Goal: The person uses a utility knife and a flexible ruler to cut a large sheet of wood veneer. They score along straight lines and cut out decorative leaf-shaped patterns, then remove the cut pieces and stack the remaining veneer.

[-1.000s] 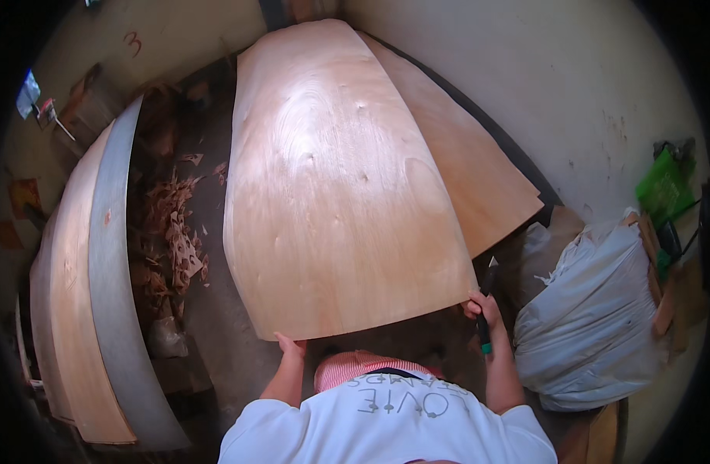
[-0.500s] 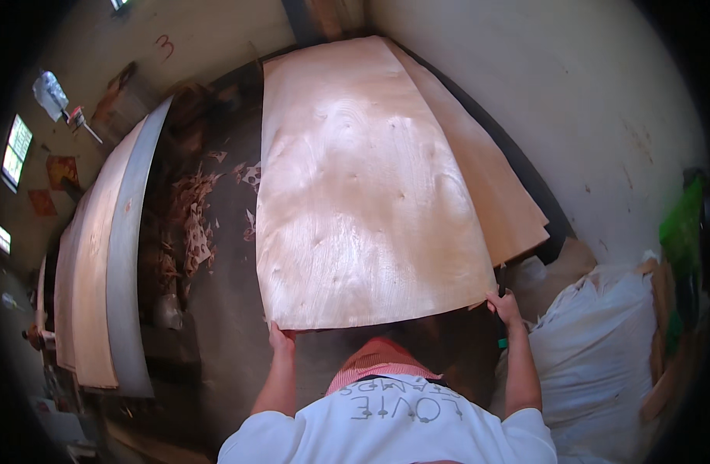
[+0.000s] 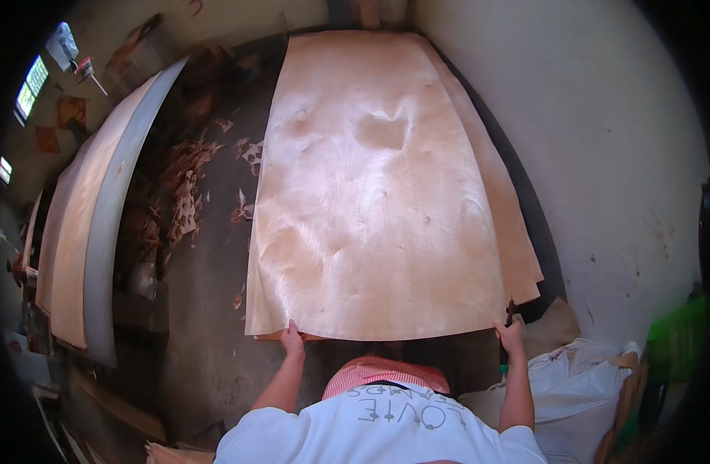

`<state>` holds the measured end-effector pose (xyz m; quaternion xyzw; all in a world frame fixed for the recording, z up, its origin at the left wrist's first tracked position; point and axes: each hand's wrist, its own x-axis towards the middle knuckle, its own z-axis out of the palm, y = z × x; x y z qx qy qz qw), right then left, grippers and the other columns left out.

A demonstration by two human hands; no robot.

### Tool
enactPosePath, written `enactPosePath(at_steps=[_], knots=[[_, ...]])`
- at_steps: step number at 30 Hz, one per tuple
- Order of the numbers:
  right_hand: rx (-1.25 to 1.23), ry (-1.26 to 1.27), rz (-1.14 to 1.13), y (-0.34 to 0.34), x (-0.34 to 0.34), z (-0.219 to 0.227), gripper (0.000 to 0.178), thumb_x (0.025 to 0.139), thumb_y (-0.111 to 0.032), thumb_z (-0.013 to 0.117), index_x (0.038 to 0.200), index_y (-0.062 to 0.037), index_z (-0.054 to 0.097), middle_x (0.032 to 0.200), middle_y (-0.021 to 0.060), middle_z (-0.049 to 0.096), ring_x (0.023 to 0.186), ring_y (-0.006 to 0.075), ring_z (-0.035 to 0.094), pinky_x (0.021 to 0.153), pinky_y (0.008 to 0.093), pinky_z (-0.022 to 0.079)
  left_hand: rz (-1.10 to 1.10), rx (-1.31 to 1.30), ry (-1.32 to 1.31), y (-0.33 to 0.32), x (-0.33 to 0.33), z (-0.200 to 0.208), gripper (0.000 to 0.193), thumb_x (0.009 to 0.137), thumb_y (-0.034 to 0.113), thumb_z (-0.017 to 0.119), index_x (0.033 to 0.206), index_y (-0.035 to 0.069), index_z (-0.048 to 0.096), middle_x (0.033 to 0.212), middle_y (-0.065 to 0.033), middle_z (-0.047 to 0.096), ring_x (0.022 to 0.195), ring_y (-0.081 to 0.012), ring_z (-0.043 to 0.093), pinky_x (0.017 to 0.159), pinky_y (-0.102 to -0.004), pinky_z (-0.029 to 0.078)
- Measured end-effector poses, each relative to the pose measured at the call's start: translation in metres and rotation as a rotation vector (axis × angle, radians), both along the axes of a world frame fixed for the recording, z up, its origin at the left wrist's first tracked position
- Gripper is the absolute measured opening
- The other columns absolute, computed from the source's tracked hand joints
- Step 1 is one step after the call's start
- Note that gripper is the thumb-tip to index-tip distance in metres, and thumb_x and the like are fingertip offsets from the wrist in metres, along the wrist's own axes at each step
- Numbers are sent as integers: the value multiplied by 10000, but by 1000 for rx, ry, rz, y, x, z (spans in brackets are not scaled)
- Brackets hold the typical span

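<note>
A large, pale wood veneer sheet stretches away from me, its surface rippled and glossy in places. My left hand is closed on its near edge, a little in from the left corner. At the near right corner, my right hand pinches the same edge. A slim dark tool with a green end is also in my right hand; its kind is not clear. More veneer lies underneath and shows along the right side.
To the left, a raised stack of veneer has a grey sheet along its edge. Torn veneer scraps litter the dark floor. A pale wall stands at right, with white sacking near me.
The sheet now covers more of the veneer below it, and its surface has buckled into ripples. My left hand has shifted inward along the near edge. The view has turned slightly.
</note>
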<state>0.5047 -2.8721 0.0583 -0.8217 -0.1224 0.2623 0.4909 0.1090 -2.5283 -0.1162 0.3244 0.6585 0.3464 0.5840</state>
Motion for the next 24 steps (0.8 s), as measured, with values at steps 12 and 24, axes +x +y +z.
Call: enactPosePath(at_steps=[12,24], knots=[[-2,-5,23,-41,79,-58,109,763,-119,576,720,-33,523,510,-6,485,430,79,457,412,226,354,87,-99,-116,-54,55,-33,303,881,336,475,855,41,539,795,-38,577,682,-138,559,553,-272,495],[-278,-251,191,-36,150,-115,238,789,-162,576,931,23,530,545,31,485,436,117,465,413,264,372,215,-146,-72,-95,125,-117,291,873,305,496,866,31,594,746,-36,582,629,-121,549,520,-260,464]])
